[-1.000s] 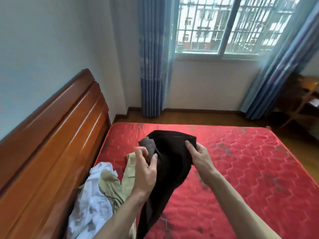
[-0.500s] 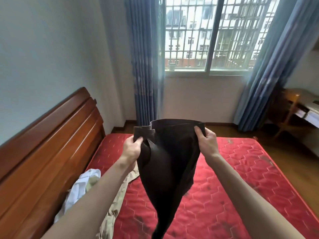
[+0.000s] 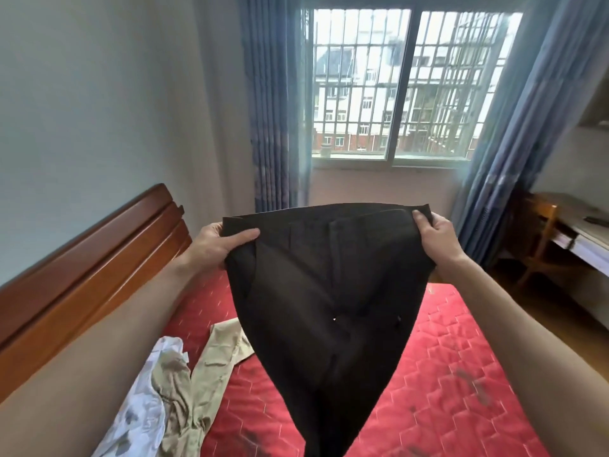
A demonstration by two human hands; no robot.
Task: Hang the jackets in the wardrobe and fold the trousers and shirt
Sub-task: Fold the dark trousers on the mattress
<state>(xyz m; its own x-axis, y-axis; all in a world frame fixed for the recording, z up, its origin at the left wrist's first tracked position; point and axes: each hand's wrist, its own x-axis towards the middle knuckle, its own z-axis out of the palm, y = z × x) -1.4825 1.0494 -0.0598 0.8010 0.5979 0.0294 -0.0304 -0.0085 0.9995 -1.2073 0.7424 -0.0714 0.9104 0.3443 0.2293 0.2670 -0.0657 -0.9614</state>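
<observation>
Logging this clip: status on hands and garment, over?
Left hand and right hand pinch the dark trousers by the waistband, spread, hanging above the red mattress. Beige trousers lie below, unfolded.

The dark trousers (image 3: 326, 291) hang spread before me, blocking the middle. Right, the red mattress (image 3: 461, 374) lies bare; near left, beige trousers (image 3: 197, 384) and white shirt (image 3: 141, 413) crowd the headboard (image 3: 82, 275).

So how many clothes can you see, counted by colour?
Black: 1, the black trousers, held up by the waistband by the left hand and the right hand.
Beige: 1, the beige trousers lying on the bed.
White: 1, the white shirt crumpled beside them.
Total: 3 clothes.
</observation>
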